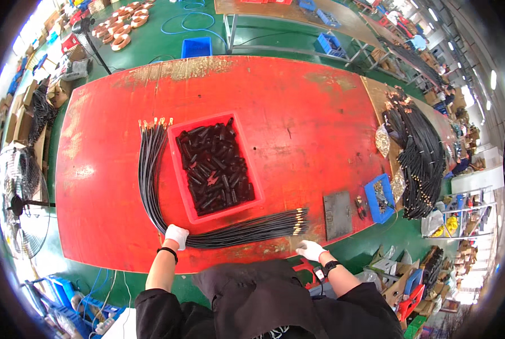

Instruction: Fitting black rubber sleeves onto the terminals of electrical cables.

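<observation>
Bundle of long black cables with brass terminal ends (150,186) curved around red plastic tray of black sleeves (214,167) on red desk (309,124), sleeving seemingly unstarted; left hand (176,235) gripping bend below tray, right hand (310,249) empty, spread flat at desk edge.

We stand in a factory workshop: a worn red worktable (297,113) on a green painted floor (167,39), heaps of black cables (422,152), copper coils (122,25), blue parts bins (196,47) and an industrial fan (20,203).

A bundle of black cables (167,223) with brass-tipped ends lies curved around the red tray (180,169).
</observation>
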`<action>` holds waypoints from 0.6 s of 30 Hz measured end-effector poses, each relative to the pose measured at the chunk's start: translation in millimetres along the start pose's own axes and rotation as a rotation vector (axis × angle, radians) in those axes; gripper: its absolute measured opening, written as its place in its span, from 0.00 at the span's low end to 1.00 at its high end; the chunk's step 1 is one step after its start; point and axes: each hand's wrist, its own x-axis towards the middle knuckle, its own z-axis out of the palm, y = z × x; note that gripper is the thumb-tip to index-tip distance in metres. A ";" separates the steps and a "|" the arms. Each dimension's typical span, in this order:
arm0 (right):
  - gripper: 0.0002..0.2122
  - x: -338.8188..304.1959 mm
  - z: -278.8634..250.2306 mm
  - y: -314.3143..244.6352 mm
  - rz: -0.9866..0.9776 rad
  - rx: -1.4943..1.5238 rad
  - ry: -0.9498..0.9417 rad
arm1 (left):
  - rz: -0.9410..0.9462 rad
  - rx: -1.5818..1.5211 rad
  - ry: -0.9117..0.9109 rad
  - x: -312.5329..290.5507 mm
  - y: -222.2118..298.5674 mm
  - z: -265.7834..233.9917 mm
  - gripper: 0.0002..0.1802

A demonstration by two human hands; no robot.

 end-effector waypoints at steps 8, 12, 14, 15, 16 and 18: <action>0.11 -1.2 -18.7 140.3 0.163 0.677 0.187 | -0.277 -0.061 0.017 18.0 78.5 -20.3 0.20; 0.10 -34.9 -6.4 168.5 0.250 0.779 0.221 | -0.309 -0.081 0.006 29.6 114.6 -36.9 0.23; 0.11 -50.4 10.2 195.4 0.278 0.788 0.231 | -0.340 -0.113 0.019 39.7 126.5 -47.1 0.23; 0.12 -57.2 23.8 205.8 0.303 0.837 0.242 | -0.372 -0.160 -0.011 41.0 128.3 -46.6 0.23; 0.13 -67.6 39.1 221.4 0.342 0.874 0.281 | -0.377 -0.178 -0.035 43.7 128.5 -48.8 0.23; 0.13 -81.1 61.9 246.5 0.391 0.832 0.263 | -0.403 -0.188 -0.073 46.0 124.7 -45.5 0.24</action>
